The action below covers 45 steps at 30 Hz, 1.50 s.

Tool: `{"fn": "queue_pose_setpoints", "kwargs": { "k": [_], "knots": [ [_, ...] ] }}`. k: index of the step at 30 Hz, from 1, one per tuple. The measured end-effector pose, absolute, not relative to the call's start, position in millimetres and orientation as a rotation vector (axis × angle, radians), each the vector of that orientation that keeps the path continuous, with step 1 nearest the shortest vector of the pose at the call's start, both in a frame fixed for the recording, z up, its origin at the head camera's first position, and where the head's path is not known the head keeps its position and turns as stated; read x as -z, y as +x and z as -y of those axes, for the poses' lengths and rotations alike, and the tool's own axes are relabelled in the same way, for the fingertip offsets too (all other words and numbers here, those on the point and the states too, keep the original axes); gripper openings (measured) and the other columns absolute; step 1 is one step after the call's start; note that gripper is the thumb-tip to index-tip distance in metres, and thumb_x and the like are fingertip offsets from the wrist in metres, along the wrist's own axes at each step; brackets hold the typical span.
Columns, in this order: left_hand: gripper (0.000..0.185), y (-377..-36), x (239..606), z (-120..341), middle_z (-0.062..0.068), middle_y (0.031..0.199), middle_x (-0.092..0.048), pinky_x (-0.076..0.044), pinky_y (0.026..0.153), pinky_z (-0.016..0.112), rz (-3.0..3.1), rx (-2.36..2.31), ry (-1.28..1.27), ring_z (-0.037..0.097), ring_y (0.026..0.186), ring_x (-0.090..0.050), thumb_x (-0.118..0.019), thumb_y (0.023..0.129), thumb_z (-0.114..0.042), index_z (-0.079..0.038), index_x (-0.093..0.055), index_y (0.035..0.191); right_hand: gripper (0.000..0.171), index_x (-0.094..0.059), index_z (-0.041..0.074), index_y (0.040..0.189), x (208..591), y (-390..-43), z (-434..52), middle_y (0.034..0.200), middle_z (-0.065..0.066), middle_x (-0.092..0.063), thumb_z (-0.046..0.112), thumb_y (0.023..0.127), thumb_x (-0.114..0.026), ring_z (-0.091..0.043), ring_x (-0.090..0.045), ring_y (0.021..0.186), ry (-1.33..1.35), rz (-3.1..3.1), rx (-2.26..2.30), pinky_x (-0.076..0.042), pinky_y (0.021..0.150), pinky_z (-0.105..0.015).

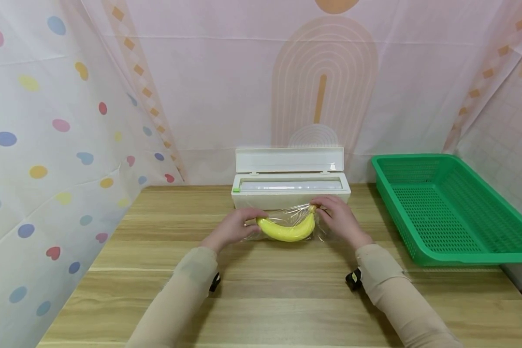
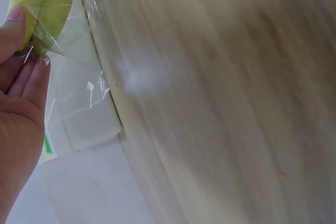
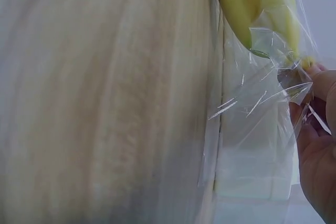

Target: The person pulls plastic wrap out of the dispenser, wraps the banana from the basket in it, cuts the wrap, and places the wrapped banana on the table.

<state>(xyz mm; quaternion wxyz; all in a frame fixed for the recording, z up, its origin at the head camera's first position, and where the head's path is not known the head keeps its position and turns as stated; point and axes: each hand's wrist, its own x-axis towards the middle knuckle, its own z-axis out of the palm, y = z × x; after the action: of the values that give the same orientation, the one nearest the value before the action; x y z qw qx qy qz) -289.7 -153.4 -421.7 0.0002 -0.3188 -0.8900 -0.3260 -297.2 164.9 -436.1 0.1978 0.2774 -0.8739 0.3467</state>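
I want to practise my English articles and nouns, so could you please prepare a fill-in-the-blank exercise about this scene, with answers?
1. The yellow fruit inside the clear film is a ____.
2. The left hand and the right hand hold the fruit at its two opposite ____.
3. The lid of the white box is not closed but ____.
4. The colour of the plastic basket is ____.

Missing words: banana; ends; open; green.

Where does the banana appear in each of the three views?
Head: banana below centre, slightly right.
Left wrist: banana in the top left corner, cut off.
Right wrist: banana at the top, right of centre, cut off.
Shared landmark: the clear film on it.
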Motion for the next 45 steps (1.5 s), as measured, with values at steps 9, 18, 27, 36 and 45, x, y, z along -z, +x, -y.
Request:
{"fn": "queue_pose_setpoints", "kwargs": {
  "k": [9,18,27,36,45],
  "knots": [
    [0.038,-298,426,152,0.013,0.124,-0.066,-0.046,0.103,0.045,2.811,1.009,-0.98,0.03,0.118,-0.06,-0.073,0.087,-0.005,-0.004,-0.067,0.124,0.026,-0.07,0.003,0.114,438,-301,-162,0.12,-0.015,-0.067,-0.003,0.089,-0.069,-0.036,-0.057,0.115,0.745,2.472,-0.923,-0.043,0.103,-0.051],
    [0.034,-302,426,151,0.012,0.124,-0.066,-0.044,0.104,0.046,2.838,1.006,-0.973,0.03,0.12,-0.058,-0.07,0.092,-0.007,-0.003,-0.066,0.125,0.021,-0.072,0.001,0.109,435,-303,-158,0.11,-0.015,-0.062,-0.002,0.088,-0.071,-0.035,-0.057,0.104,0.705,2.473,-0.844,-0.048,0.092,-0.048],
    [0.036,-307,426,148,0.015,0.129,-0.062,-0.04,0.108,0.048,2.877,0.836,-0.971,0.033,0.124,-0.054,-0.066,0.094,-0.008,-0.004,-0.064,0.129,0.022,-0.073,0.002,0.11,433,-307,-154,0.106,-0.015,-0.06,-0.002,0.088,-0.071,-0.034,-0.056,0.1,0.666,2.507,-0.748,-0.048,0.088,-0.047],
    [0.038,-310,429,146,0.018,0.132,-0.057,-0.039,0.108,0.048,2.909,0.667,-0.854,0.034,0.124,-0.052,-0.065,0.096,-0.013,-0.005,-0.062,0.133,0.018,-0.072,0.003,0.107,427,-311,-150,0.107,-0.013,-0.067,0.004,0.089,-0.072,-0.033,-0.058,0.103,0.567,2.594,-0.726,-0.045,0.095,-0.047],
    [0.037,-312,427,142,0.016,0.131,-0.058,-0.041,0.107,0.047,2.92,0.633,-0.77,0.032,0.122,-0.053,-0.064,0.097,-0.011,-0.005,-0.062,0.133,0.012,-0.07,0.003,0.102,427,-311,-149,0.108,-0.014,-0.064,0.005,0.09,-0.071,-0.033,-0.058,0.104,0.514,2.595,-0.777,-0.047,0.094,-0.047]
  ]
}}
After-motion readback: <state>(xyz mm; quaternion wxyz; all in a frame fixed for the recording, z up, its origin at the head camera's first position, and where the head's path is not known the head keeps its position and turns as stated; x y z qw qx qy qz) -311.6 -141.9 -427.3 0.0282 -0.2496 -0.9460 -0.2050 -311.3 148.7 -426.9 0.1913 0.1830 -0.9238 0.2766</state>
